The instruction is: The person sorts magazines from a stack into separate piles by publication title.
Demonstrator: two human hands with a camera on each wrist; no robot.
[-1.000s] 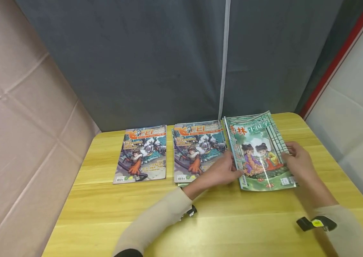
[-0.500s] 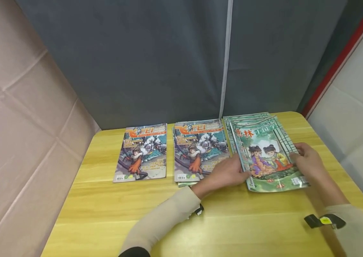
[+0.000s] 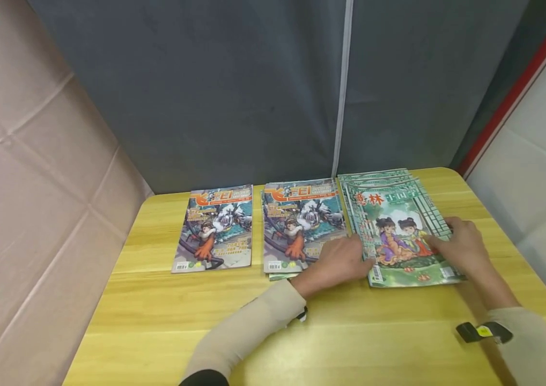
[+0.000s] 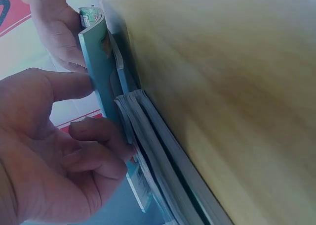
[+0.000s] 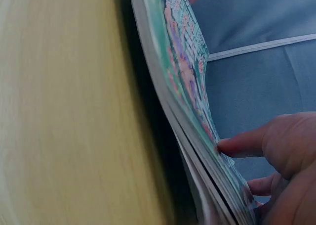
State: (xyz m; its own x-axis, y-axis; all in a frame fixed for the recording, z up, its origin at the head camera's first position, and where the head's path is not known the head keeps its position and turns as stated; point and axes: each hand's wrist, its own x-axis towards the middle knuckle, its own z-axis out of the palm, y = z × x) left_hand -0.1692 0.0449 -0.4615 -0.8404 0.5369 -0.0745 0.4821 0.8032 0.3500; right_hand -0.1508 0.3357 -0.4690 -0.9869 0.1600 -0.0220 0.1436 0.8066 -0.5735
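A green magazine (image 3: 400,241) with two cartoon figures on its cover lies on the right-hand stack, a little askew over other green magazines (image 3: 374,176). My left hand (image 3: 340,260) pinches its left edge near the lower corner; in the left wrist view the thumb touches the spine (image 4: 96,62) and the other fingers curl beside it. My right hand (image 3: 463,246) grips the right edge, thumb on the cover. The right wrist view shows the page edges (image 5: 163,91) bowed, with a dark gap above the table. The right fingers below the edge are partly hidden.
Left of the green stack lies a pile topped by an orange-titled comic magazine (image 3: 302,225), partly behind my left hand. A similar comic magazine (image 3: 215,230) lies farther left. The wooden table (image 3: 167,321) meets a grey curtain (image 3: 205,107) behind.
Both hands have shifted right with the green magazine, uncovering more of the green ones behind it. Over the last half second, it has lowered slightly and the right thumb has moved inward on its cover.
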